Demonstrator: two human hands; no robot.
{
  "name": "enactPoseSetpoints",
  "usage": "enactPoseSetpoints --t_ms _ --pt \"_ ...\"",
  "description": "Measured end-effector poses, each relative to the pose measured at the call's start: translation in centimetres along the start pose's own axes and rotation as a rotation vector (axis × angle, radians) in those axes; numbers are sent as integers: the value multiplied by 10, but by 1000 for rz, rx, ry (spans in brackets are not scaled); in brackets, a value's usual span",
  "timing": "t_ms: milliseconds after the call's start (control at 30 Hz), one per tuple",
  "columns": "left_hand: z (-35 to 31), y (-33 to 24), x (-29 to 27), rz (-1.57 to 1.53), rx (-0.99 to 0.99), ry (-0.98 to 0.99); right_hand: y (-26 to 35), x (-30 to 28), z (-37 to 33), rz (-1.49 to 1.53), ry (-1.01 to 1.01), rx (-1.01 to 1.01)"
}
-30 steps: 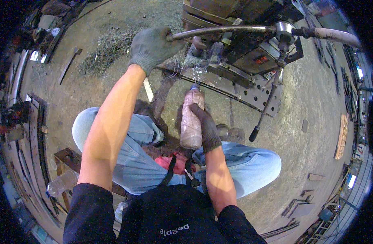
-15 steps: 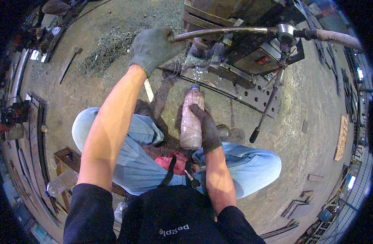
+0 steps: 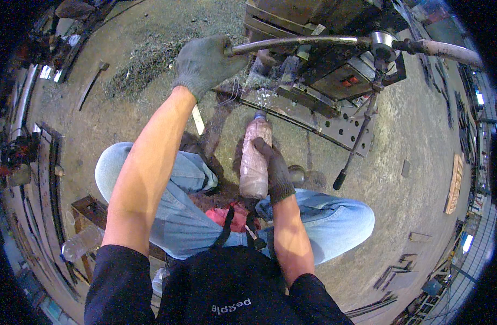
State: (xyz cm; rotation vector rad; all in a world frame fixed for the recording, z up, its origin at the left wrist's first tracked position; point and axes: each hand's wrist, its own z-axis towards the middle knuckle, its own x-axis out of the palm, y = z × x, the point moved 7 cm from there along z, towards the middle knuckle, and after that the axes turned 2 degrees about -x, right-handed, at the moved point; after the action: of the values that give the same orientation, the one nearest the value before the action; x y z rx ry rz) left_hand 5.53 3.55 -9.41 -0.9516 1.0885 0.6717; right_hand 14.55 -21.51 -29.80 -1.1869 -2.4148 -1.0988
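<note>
1. The gloved left hand (image 3: 205, 64) is clenched around the metal lever (image 3: 297, 42) of the drill machine (image 3: 335, 65), arm stretched forward.
2. The gloved right hand (image 3: 275, 170) grasps a plastic bottle (image 3: 254, 160); its long axis points away from the person, nozzle toward the perforated plate (image 3: 313, 116) under the lever.

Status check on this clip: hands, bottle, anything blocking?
Left hand gripping the drill press feed lever. Right hand holding the plastic bottle, nozzle aimed at the machine table. Nothing in the way.
</note>
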Motion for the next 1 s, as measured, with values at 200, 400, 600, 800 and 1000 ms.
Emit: enactPoseSetpoints --t_ms 200,400,600,800,1000 --pt "0 0 2 -14 -17 -14 5 0 2 -65 17 -67" --pt "0 -1 0 -20 -32 10 11 12 -8 -22 12 -44" --pt "2 -2 4 3 -11 -7 8 9 -5 25 43 -43" --pt "0 1 6 -7 -49 21 11 15 -12 29 39 -33" --pt "1 -2 7 -10 -60 78 10 1 2 -40 24 -123"
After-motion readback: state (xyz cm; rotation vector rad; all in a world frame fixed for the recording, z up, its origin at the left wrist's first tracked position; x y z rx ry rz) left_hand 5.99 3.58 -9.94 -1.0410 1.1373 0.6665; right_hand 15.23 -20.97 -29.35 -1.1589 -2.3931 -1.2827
